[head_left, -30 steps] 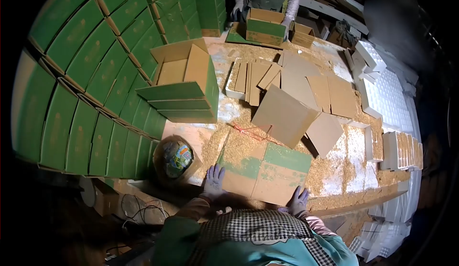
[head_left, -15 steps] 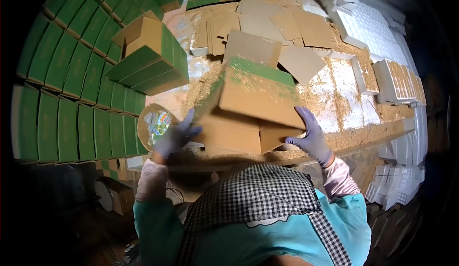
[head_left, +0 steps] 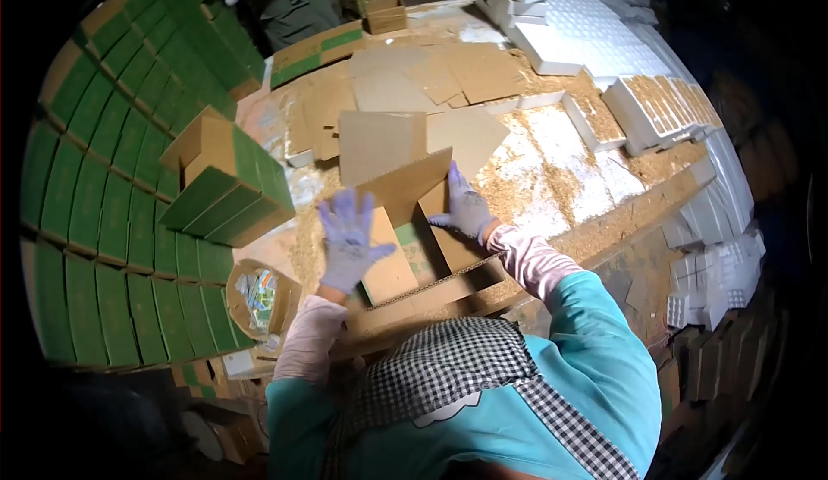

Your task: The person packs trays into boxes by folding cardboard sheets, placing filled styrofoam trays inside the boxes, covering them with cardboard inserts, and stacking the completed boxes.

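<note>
In front of me on the bench stands a cardboard carton (head_left: 388, 264) with its top open. Its back flap stands up, the two side flaps lean inward, and a little green shows between them. My left hand (head_left: 347, 243), in a pale purple glove, is spread open over the left flap; whether it touches is unclear. My right hand (head_left: 468, 211), gloved the same way, lies flat with thumb apart against the right flap (head_left: 447, 237). Behind the carton lie flat cardboard sheets (head_left: 382, 148).
Stacked green cartons (head_left: 112, 230) line the left side, with an open carton (head_left: 228, 178) beside them. A round tub (head_left: 237, 294) holds colourful packets. White foam trays (head_left: 595, 36) and sawdust (head_left: 552, 148) are at the right. Another person (head_left: 297, 14) is at the back left.
The carton has been turned so its opening faces up, and its flaps have moved. My left hand has lifted off its side with fingers spread; my right has moved onto a flap. My view has shifted.
</note>
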